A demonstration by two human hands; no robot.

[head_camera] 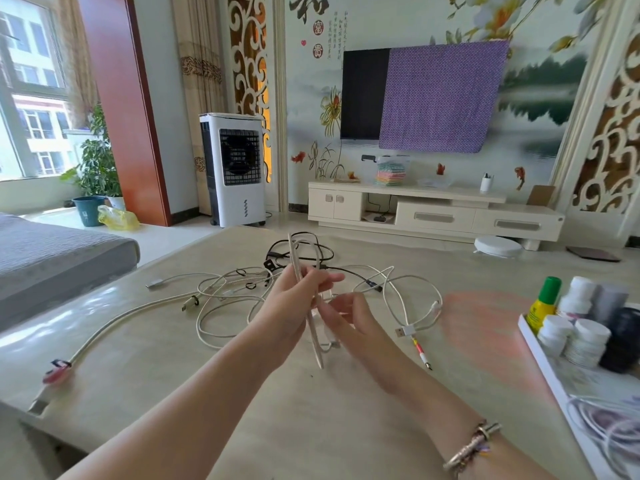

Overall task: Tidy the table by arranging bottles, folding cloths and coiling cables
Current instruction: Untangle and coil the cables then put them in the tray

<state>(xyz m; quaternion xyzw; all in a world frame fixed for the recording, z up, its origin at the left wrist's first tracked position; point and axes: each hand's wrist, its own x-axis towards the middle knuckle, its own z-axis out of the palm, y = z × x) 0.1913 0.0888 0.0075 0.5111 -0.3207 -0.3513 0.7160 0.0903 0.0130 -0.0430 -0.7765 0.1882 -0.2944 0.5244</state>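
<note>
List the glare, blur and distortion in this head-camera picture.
Head view: window daylight throws bright glare across the glossy beige table at left; the left hand and right hand, gripping the folded cream cable, are slightly motion-soft; a pinkish smear blurs the tabletop beside the white tray of bottles; wide-angle distortion bends the room's edges.

Bright daylight from the large window point(29, 88) at left. Pale glare streaks on the glossy beige tabletop point(114, 306). Wide-angle bending at edges; right-edge white tray point(540, 355) soft, blurred.
</note>
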